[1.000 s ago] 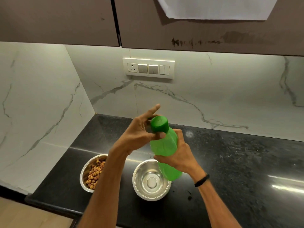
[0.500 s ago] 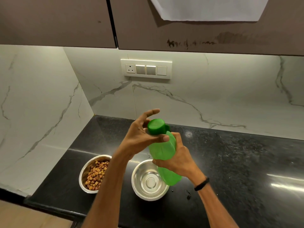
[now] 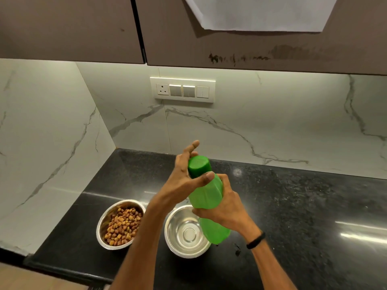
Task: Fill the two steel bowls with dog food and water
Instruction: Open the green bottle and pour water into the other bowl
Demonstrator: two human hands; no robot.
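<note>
At lower centre of the frame, above the black countertop (image 3: 303, 216), the right hand (image 3: 228, 208) grips a tilted green bottle (image 3: 206, 195) by its middle. The bottle overlaps the empty steel bowl (image 3: 186, 233). To the left, the second steel bowl (image 3: 100, 227) holds brown kibble (image 3: 123, 225). The left hand (image 3: 180, 183) clasps the bottle's cap (image 3: 199, 166).

Head view: green bottle (image 3: 206, 191) held tilted above black countertop (image 3: 293, 206), cap (image 3: 199, 165) in place.
The bottle body is gripped by the right hand (image 3: 226, 208), and a black wristband (image 3: 256, 240) is worn at that wrist. The cap is pinched between thumb and fingers of the left hand (image 3: 182, 183), with the index finger extended. Two steel bowls are set side by side near the counter's front edge. The left bowl (image 3: 100, 223) is loaded with brown kibble (image 3: 123, 226). The right bowl (image 3: 178, 225) shows bare steel and is partly overlapped by the bottle's base. A switch plate (image 3: 182, 89) is mounted on the marble backsplash.
</note>
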